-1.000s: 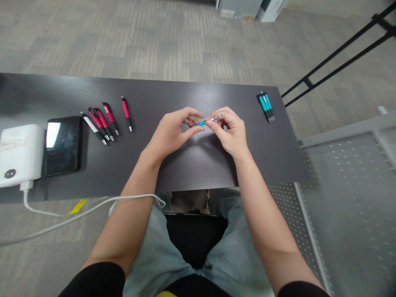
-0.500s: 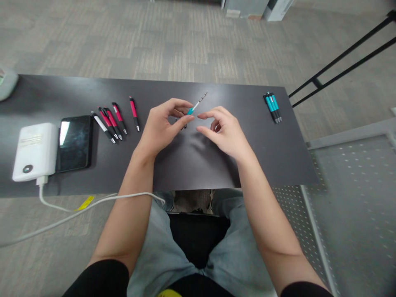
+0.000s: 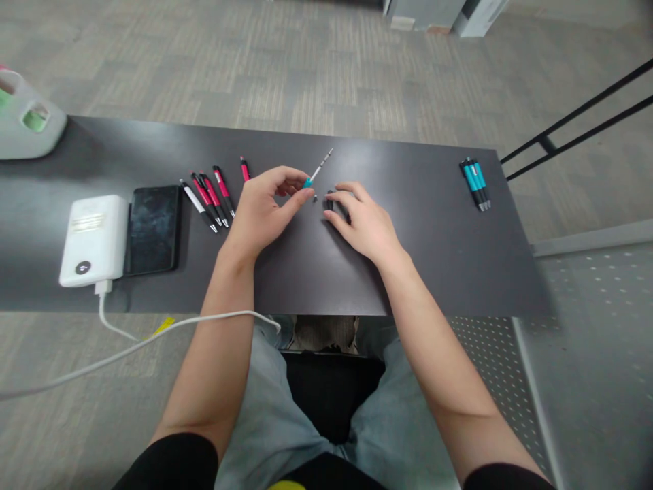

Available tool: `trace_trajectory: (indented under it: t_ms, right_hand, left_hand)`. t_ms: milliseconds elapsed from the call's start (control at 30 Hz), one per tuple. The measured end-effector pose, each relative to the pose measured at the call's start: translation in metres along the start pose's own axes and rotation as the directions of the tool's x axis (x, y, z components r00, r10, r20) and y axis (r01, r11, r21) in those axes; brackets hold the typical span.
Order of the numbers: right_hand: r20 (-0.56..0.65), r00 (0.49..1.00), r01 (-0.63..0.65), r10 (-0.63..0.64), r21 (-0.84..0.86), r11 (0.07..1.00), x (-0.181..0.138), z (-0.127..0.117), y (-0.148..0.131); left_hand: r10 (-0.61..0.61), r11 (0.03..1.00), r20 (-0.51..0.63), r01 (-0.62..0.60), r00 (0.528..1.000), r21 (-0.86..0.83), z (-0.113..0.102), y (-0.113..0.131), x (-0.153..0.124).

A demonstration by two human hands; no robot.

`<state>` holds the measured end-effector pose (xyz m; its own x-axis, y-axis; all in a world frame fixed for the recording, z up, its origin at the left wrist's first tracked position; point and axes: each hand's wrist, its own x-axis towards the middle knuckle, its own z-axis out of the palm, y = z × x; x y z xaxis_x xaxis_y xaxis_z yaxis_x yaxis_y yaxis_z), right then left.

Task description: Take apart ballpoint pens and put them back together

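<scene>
My left hand (image 3: 268, 204) is closed on the teal barrel of a partly dismantled pen (image 3: 307, 183), its white refill (image 3: 321, 165) sticking up and away to the right. Much of the barrel is hidden in the fingers. Low over the table, my right hand (image 3: 364, 221) has its thumb and fingertips around a small black pen part (image 3: 330, 203), partly covered by the fingers. Between the two hands a tiny dark piece (image 3: 315, 199) shows near my left thumb; its kind is too small to make out.
Left of my hands lie several red-and-black pens (image 3: 222, 187) and a white-and-black pen (image 3: 196, 203), beside a black phone (image 3: 154, 228) and a white power bank (image 3: 94, 238) with a cable (image 3: 173, 327) crossing my left forearm. Teal pens (image 3: 474, 182) lie at the right.
My right hand has lowered to the table and closed round the small black part. My left hand still holds the pen barrel and refill. The view has shifted slightly left.
</scene>
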<state>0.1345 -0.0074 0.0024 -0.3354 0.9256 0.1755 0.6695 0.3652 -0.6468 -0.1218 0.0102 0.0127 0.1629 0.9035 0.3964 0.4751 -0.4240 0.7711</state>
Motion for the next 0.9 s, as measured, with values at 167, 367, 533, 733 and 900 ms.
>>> trace_trajectory:
  t_ms: [167, 367, 533, 733, 900]
  right_hand:
    - [-0.049, 0.999, -0.015, 0.018, 0.06, 0.998, 0.006, 0.0, 0.009]
    - [-0.077, 0.997, -0.015, 0.026, 0.134, 0.991, 0.01, 0.008, 0.024]
    - [-0.067, 0.997, -0.034, 0.039, 0.073, 0.997, 0.009, 0.007, 0.019]
    - [-0.083, 0.994, -0.047, 0.065, 0.211, 0.976, 0.011, 0.0, 0.02]
    - [-0.224, 0.955, -0.056, 0.194, 0.505, 0.861, 0.011, -0.016, 0.04]
  left_hand:
    - [-0.028, 1.0, 0.008, 0.028, 1.0, 0.013, 0.002, 0.003, 0.0]
    - [-0.026, 1.0, 0.013, 0.026, 1.0, 0.011, 0.006, 0.001, -0.001]
    - [-0.028, 1.0, 0.009, 0.028, 1.0, -0.005, 0.008, 0.0, 0.0]
    - [-0.008, 1.0, 0.004, 0.008, 1.0, 0.019, 0.007, 0.0, 0.002]
    - [0.008, 1.0, 0.036, -0.008, 0.999, 0.001, 0.009, 0.006, 0.002]
